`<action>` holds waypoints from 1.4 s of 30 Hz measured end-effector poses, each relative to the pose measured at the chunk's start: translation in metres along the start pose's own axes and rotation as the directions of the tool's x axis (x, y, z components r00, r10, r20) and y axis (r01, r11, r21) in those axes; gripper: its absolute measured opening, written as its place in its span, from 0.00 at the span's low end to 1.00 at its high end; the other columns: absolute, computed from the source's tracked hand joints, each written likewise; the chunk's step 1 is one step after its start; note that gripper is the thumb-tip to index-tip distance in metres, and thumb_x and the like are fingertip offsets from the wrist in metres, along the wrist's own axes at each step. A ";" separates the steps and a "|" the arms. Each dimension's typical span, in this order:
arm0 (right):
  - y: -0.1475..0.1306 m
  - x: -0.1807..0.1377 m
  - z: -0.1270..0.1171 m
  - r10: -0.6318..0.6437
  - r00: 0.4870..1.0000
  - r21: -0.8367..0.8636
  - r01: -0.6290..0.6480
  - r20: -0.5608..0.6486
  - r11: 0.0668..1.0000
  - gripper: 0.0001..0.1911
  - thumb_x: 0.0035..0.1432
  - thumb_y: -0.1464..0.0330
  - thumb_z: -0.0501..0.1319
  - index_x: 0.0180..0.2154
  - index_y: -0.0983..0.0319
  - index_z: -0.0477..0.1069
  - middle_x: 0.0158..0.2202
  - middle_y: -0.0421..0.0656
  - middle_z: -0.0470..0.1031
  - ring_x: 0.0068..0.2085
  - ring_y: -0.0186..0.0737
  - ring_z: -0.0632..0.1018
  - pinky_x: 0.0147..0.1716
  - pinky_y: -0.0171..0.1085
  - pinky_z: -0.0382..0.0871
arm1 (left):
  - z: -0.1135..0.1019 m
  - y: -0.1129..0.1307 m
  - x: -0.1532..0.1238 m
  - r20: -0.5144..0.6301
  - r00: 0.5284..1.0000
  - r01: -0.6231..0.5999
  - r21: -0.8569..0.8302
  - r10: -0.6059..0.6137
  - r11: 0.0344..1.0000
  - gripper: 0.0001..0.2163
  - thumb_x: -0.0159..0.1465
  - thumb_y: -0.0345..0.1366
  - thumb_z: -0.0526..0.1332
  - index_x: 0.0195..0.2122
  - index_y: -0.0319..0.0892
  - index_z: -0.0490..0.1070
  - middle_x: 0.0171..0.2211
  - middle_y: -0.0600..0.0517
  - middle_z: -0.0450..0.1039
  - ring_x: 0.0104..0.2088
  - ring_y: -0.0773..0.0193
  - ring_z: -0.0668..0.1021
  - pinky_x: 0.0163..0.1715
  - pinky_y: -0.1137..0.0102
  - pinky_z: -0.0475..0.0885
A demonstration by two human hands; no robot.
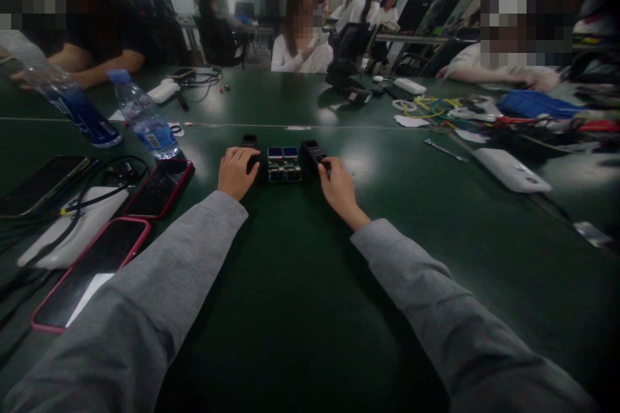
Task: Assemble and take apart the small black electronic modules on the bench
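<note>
Two small circuit boards with dark square screens (283, 164) stand side by side on the green table in front of me. To their left, my left hand (237, 172) rests with bent fingers, thumb and forefinger apart. Just beyond its fingers shows the top of a black handheld device (249, 141); the hand hides the rest of it. On the other side of the boards, my right hand (338, 186) grips the near right edge of a second black handheld device (312, 153) between thumb and fingers. That device lies tilted slightly, close beside the boards.
Phones (159, 188), a white power bank (72, 227), cables and two plastic bottles (148, 119) crowd the left side. At right lie a wrench (445, 150), a white device (512, 170), and tangled wires (436, 105). Several people sit beyond the table.
</note>
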State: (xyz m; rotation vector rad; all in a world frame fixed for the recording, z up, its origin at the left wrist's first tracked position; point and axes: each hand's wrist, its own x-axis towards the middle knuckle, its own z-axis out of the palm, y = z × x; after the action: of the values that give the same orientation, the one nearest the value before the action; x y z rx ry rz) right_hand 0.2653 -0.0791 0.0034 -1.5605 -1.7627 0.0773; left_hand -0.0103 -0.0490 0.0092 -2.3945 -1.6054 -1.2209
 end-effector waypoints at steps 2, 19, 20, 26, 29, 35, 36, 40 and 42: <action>-0.001 0.000 -0.001 0.003 1.000 0.005 -0.003 0.007 1.000 0.16 0.69 0.61 0.49 0.50 0.61 0.66 0.48 0.53 0.73 0.45 0.52 0.75 0.40 0.48 0.70 | 0.000 0.000 0.000 0.015 1.000 -0.010 -0.002 0.010 1.000 0.13 0.65 0.35 0.60 0.50 0.47 0.72 0.52 0.46 0.74 0.55 0.49 0.69 0.57 0.50 0.64; 0.003 0.000 0.002 -0.003 1.000 0.046 0.002 0.026 0.999 0.18 0.68 0.63 0.52 0.57 0.61 0.61 0.50 0.53 0.73 0.45 0.52 0.77 0.41 0.49 0.72 | -0.003 0.002 0.000 -0.022 1.000 -0.002 0.004 0.002 1.000 0.17 0.62 0.35 0.64 0.53 0.47 0.70 0.56 0.46 0.70 0.59 0.46 0.66 0.61 0.47 0.62; 0.003 0.000 0.002 -0.004 1.000 0.047 0.003 0.026 0.999 0.18 0.68 0.63 0.52 0.57 0.62 0.61 0.50 0.53 0.73 0.45 0.52 0.77 0.41 0.49 0.72 | -0.002 0.000 0.000 -0.043 0.999 0.020 0.008 -0.020 1.000 0.19 0.61 0.36 0.65 0.54 0.47 0.69 0.58 0.45 0.68 0.60 0.46 0.65 0.62 0.47 0.61; 0.003 0.000 0.002 -0.027 0.999 0.040 0.026 0.032 0.999 0.20 0.68 0.65 0.51 0.58 0.64 0.62 0.52 0.54 0.73 0.47 0.53 0.77 0.43 0.50 0.72 | 0.006 -0.013 -0.001 0.013 0.980 0.200 -0.060 -0.199 0.978 0.29 0.60 0.38 0.68 0.61 0.44 0.61 0.62 0.41 0.60 0.64 0.46 0.64 0.64 0.49 0.62; 0.003 -0.001 0.001 -0.048 0.998 0.033 0.046 0.043 0.998 0.21 0.68 0.65 0.51 0.59 0.65 0.62 0.52 0.55 0.73 0.49 0.55 0.77 0.46 0.52 0.72 | 0.008 -0.015 -0.001 0.094 0.971 0.227 -0.089 -0.219 0.970 0.29 0.60 0.38 0.67 0.62 0.43 0.60 0.63 0.40 0.59 0.64 0.47 0.65 0.64 0.51 0.63; 0.004 -0.001 0.002 -0.071 0.995 0.038 0.069 0.070 0.997 0.24 0.68 0.67 0.51 0.62 0.66 0.62 0.57 0.55 0.70 0.53 0.55 0.75 0.51 0.54 0.71 | 0.008 -0.013 -0.001 0.165 0.973 0.181 -0.118 -0.160 0.976 0.30 0.61 0.36 0.66 0.63 0.43 0.59 0.65 0.39 0.57 0.66 0.44 0.63 0.63 0.48 0.63; 0.004 -0.001 0.003 -0.083 0.994 0.043 0.080 0.076 0.996 0.24 0.68 0.67 0.51 0.63 0.66 0.61 0.58 0.55 0.69 0.54 0.55 0.74 0.52 0.54 0.71 | 0.008 -0.013 -0.002 0.171 0.974 0.170 -0.125 -0.147 0.978 0.30 0.61 0.36 0.66 0.64 0.43 0.59 0.65 0.38 0.56 0.66 0.43 0.63 0.63 0.47 0.63; 0.006 0.000 0.004 -0.132 0.987 0.072 0.125 0.095 0.990 0.26 0.68 0.67 0.51 0.64 0.65 0.60 0.60 0.54 0.68 0.57 0.54 0.73 0.55 0.53 0.71 | 0.009 -0.012 -0.002 0.192 0.976 0.132 -0.140 -0.104 0.981 0.30 0.61 0.33 0.65 0.64 0.43 0.59 0.66 0.39 0.56 0.66 0.44 0.63 0.64 0.47 0.63; 0.007 0.000 0.005 -0.144 0.984 0.084 0.136 0.104 0.987 0.26 0.67 0.67 0.51 0.65 0.64 0.59 0.60 0.53 0.68 0.57 0.54 0.72 0.56 0.53 0.71 | 0.008 -0.011 -0.002 0.199 0.976 0.117 -0.145 -0.087 0.982 0.30 0.61 0.32 0.64 0.64 0.43 0.59 0.66 0.39 0.56 0.66 0.44 0.63 0.64 0.47 0.63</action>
State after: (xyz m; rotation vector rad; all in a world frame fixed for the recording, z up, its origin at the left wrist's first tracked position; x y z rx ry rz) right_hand 0.2680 -0.0755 -0.0033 -1.3971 -1.9280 0.1622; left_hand -0.0142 -0.0422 -0.0018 -2.6295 -1.7675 -1.2063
